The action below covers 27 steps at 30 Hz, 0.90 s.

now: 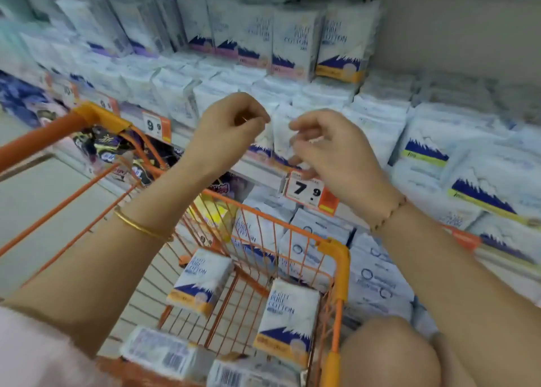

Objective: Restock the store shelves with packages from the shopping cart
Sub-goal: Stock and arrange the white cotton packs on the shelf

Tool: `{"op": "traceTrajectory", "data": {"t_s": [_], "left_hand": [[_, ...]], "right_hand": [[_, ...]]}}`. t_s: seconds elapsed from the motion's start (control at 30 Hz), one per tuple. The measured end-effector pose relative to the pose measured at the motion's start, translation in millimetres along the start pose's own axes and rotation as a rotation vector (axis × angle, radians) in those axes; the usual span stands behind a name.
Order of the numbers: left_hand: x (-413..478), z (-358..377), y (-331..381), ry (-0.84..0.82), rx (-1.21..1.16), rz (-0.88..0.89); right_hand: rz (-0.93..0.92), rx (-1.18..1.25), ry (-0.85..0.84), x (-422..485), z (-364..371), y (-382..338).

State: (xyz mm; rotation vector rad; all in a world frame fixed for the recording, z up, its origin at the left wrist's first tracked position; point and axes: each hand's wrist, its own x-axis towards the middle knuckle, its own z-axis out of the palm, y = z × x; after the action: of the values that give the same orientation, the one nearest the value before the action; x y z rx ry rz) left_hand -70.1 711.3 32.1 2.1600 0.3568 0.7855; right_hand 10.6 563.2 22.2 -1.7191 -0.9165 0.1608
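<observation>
Curled into a loose fist, the left hand is held up before the shelf with thumb and forefinger brought together; nothing can be made out between them. At the far left, dark purple packages are piled at the far end of the orange shopping cart, near a price tag marked 9.9 on the shelf edge. A gold bangle is worn on the left wrist. Lower in the cart, two white Pure Cotton packages with orange bands are seen upright, and barcoded white packs are laid at the near end. A white package at the shelf front is seen between the two hands. The right hand is raised just beside it with fingers bent; whether the package is pinched or only neared cannot be told through the blur. Below that hand, a price tag marked 7.9 is fixed to the shelf edge. To the right, white packages with yellow-green stripes are stacked on the shelf.
</observation>
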Motion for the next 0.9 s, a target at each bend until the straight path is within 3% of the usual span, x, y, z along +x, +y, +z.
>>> {"op": "traceTrajectory", "data": {"t_s": [0.1, 0.23, 0.3, 0.37, 0.43, 0.7, 0.9], "left_hand": [[-66.8, -2.8, -23.0, -0.096, -0.105, -0.222], [-115.1, 45.6, -68.9, -0.736, 0.170, -0.561], [-129.5, 77.9, -88.0, -0.944, 0.252, -0.684], [-143.0, 103.5, -96.7, -1.005, 0.210, -0.828], [-153.4, 120.4, -97.0, -1.042, 0.196, -0.861], [-151.3, 109.3, -62.2, -1.006, 0.190, -0.743], [-128.9, 85.7, -33.7, -1.041, 0.340, -0.563]], "right_hand": [[0.104, -0.023, -0.224, -68.7, 29.6, 19.6], [0.142, -0.116, -0.290, -100.7, 52.3, 51.1], [0.143, -0.121, -0.256, -105.6, 55.5, 56.8], [0.115, -0.138, -0.209, -108.4, 55.8, 61.6], [0.100, -0.171, -0.200, -111.2, 53.2, 65.6], [0.065, -0.190, -0.131, -116.2, 46.0, 72.2], [0.072, -0.092, -0.021, -117.9, 41.9, 68.6]]}}
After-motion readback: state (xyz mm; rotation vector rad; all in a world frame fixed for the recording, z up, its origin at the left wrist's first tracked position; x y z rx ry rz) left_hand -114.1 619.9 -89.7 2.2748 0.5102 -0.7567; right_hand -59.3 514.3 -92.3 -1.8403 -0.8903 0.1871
